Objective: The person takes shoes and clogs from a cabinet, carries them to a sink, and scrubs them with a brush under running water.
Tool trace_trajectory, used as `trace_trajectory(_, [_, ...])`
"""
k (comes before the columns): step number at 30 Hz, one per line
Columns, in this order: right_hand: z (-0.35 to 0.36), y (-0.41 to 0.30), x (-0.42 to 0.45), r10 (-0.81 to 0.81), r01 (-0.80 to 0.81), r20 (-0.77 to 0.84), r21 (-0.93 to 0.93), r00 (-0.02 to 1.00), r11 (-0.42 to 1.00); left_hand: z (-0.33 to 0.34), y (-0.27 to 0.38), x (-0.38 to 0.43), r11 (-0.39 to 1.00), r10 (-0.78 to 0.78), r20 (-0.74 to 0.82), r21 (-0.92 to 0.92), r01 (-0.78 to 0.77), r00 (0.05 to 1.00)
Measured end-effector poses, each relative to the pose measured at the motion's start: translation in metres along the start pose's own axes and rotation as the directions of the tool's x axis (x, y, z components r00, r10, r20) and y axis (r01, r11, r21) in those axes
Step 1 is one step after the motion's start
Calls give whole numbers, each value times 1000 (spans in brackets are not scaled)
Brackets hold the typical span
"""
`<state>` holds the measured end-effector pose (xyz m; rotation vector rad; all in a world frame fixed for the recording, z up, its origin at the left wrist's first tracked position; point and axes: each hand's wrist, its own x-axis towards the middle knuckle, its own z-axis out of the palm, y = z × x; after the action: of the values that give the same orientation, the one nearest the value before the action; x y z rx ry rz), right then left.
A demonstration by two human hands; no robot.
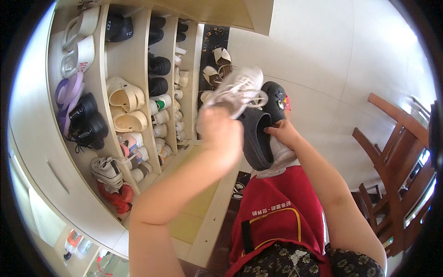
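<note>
My left hand (pixel 221 130) grips a white lace-up sneaker (pixel 242 86) by its heel end, raised in front of the shoe cabinet; hand and shoe are slightly blurred. My right hand (pixel 285 135) holds several shoes bunched against my red apron (pixel 277 214). Its thumb lies at the opening of a dark clog (pixel 255 142). A second dark clog (pixel 274 98), with charms on top, sits just beyond the fingers. Below the palm a white shoe (pixel 282 154) shows, partly covered by the hand and the clog.
An open shoe cabinet (pixel 102 86) on the left holds cream clogs (pixel 126 93), black shoes (pixel 88 121), purple slippers (pixel 69 97) and several sneakers. A door panel (pixel 207 12) juts out above. White-and-brown shoes (pixel 221 59) stand on the floor. Wooden chairs (pixel 398 145) are at right.
</note>
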<state>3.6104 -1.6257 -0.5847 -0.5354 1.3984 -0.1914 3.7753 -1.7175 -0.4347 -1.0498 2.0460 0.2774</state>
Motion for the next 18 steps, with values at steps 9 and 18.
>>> trace_trajectory(9, [13,-42,-23,-181,177,-74,-60,981,982,59,-23,-40,468,-333,248,-794,388,910])
trace_trajectory(18, [26,-84,11,-240,219,-21,-331,971,918,147,7,-61,-712,-505,547,-701,36,668])
